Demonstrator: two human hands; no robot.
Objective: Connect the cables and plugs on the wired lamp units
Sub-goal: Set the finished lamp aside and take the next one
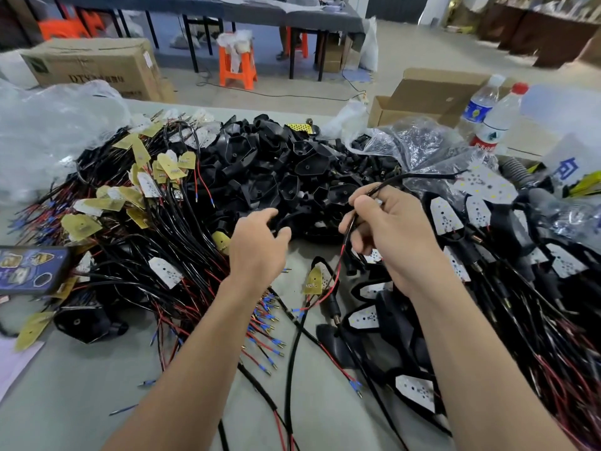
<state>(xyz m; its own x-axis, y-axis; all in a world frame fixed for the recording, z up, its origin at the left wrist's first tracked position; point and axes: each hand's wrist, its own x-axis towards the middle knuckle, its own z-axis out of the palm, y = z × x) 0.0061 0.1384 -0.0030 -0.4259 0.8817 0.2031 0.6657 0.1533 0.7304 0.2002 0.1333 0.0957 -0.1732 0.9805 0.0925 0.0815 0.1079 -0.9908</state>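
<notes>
While the right hand point(393, 236) pinches a thin black cable point(385, 184) between thumb and curled fingers, the left hand point(260, 242) hovers just left of it, fingers loosely bent and holding nothing, at the near edge of a heap of black lamp housings point(286, 164). A red wire point(342, 252) drops from the held cable below the hand, and the cable's far end runs right to a white, shield-shaped LED board point(487, 183) dotted with small chips. Similar boards (some show a yellow back) lie tangled in black and red leads point(169, 222) on the left. A far-left cardboard box point(94, 65) reads "DT"; the labels on the water bottles point(497, 122) are too blurred to read.
</notes>
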